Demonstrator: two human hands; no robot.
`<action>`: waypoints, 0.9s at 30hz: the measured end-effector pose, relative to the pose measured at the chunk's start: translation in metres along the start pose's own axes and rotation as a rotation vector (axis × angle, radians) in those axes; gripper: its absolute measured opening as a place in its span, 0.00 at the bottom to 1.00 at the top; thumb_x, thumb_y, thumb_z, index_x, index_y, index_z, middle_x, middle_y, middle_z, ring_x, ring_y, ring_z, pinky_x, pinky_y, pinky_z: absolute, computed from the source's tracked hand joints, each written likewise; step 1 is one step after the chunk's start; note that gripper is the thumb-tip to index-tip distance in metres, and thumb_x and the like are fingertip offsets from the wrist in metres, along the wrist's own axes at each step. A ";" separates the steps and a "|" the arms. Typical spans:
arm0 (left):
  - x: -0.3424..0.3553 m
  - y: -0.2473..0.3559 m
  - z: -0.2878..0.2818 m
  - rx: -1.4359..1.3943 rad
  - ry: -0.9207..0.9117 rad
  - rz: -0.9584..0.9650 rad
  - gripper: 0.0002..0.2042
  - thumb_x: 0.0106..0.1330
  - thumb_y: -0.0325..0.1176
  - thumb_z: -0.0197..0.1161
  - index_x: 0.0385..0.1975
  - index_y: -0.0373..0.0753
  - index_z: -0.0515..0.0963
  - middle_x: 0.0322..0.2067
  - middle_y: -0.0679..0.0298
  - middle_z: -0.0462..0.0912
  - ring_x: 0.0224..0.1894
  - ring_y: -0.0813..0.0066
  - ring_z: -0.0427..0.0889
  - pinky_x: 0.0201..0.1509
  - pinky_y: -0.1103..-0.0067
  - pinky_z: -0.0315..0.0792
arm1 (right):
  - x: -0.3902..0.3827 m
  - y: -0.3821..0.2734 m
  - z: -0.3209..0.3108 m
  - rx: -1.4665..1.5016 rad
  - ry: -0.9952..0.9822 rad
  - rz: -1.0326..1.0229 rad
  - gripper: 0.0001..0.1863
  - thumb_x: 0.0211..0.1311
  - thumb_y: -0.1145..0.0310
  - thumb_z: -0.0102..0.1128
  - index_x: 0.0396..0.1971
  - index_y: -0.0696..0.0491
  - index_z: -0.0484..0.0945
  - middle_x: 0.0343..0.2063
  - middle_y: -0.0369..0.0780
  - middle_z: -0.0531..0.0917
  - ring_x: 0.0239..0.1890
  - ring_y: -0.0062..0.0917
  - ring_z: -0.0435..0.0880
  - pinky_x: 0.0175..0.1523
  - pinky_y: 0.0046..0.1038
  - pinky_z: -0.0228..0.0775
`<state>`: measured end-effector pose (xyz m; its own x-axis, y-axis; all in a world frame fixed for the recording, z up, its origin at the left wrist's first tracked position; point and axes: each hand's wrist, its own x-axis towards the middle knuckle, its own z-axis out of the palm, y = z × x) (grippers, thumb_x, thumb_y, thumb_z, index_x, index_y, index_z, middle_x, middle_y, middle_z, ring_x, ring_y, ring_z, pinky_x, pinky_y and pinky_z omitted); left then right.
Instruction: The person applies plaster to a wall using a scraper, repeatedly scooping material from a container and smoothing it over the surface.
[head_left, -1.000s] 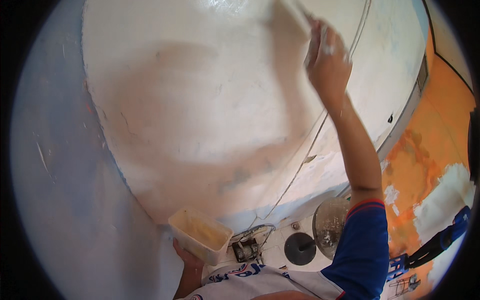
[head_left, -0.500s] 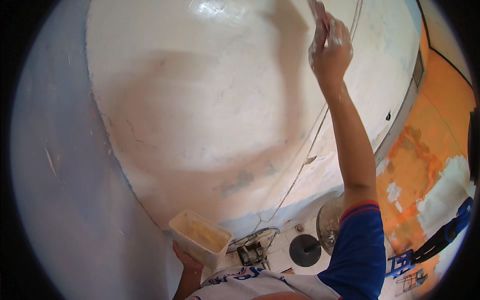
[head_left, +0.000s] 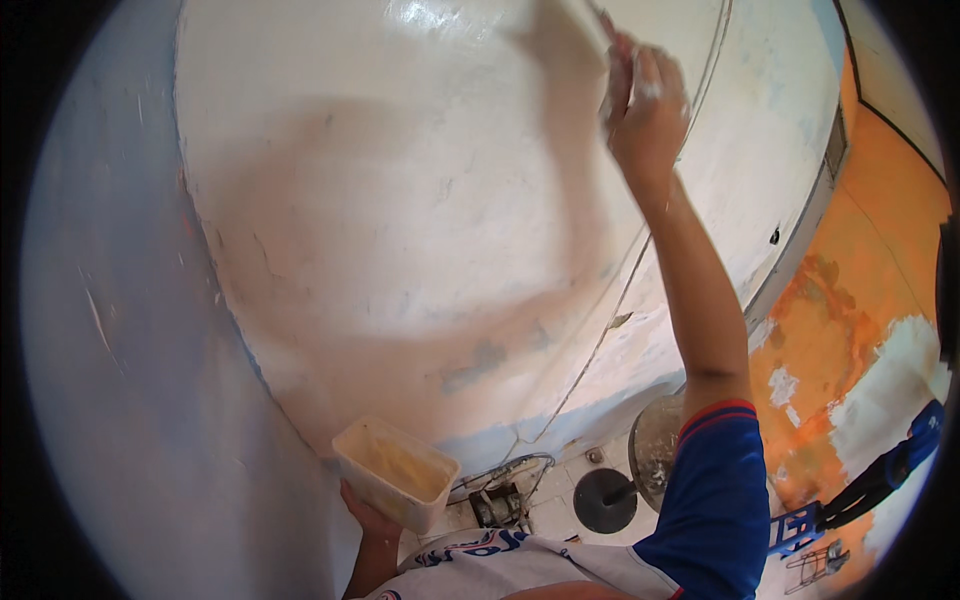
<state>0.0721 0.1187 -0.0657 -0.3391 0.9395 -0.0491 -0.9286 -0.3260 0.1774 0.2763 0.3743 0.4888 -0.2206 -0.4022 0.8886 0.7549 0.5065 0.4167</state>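
Note:
My right hand [head_left: 650, 115] is raised high against the off-white wall [head_left: 400, 220], its fingers smeared with white and closed on a slim red-handled tool [head_left: 613, 32]. The tool's far end runs toward the upper edge, so its exact kind does not show. Low on the left, my left hand [head_left: 370, 515] grips the side of a whitish rectangular plastic tub [head_left: 425, 512]. Pale yellowish residue coats the inside of the tub, which is tilted toward me. Shadows of my arm fall across the wall.
A blue-grey wall [head_left: 110, 300] meets the off-white one at the left corner. A cable [head_left: 610, 320] runs down the wall. On the floor are a dark round base [head_left: 605, 500] and a round disc [head_left: 655, 450]. A person [head_left: 885, 470] stands by a blue stool [head_left: 797, 528] at right.
My right hand has moved a little left and down along the wall with the tool. The tub in my left hand has shifted slightly left and up.

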 end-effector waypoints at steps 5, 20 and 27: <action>0.006 0.000 -0.012 -0.052 0.028 0.053 0.37 0.68 0.65 0.46 0.70 0.47 0.63 0.66 0.60 0.69 0.67 0.55 0.68 0.71 0.57 0.63 | -0.097 -0.023 0.028 -0.126 -0.066 -0.316 0.23 0.53 0.70 0.68 0.53 0.45 0.82 0.50 0.38 0.83 0.53 0.36 0.83 0.52 0.39 0.78; -0.004 -0.007 0.016 -0.034 0.011 0.056 0.37 0.68 0.65 0.49 0.70 0.48 0.63 0.67 0.61 0.68 0.68 0.55 0.67 0.71 0.56 0.63 | -0.114 -0.001 0.020 0.014 -0.190 -0.264 0.16 0.55 0.72 0.67 0.46 0.47 0.85 0.49 0.39 0.85 0.51 0.39 0.85 0.50 0.39 0.80; -0.017 -0.005 0.022 0.025 -0.015 0.104 0.37 0.68 0.65 0.49 0.71 0.47 0.62 0.67 0.60 0.67 0.68 0.54 0.67 0.71 0.56 0.63 | -0.067 -0.036 -0.027 0.172 -0.116 -0.174 0.12 0.58 0.77 0.63 0.43 0.55 0.84 0.38 0.44 0.86 0.36 0.38 0.84 0.41 0.35 0.78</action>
<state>0.0856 0.1060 -0.0441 -0.4311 0.9022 -0.0140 -0.8844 -0.4194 0.2050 0.2810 0.3624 0.4090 -0.4145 -0.4092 0.8128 0.5860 0.5633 0.5825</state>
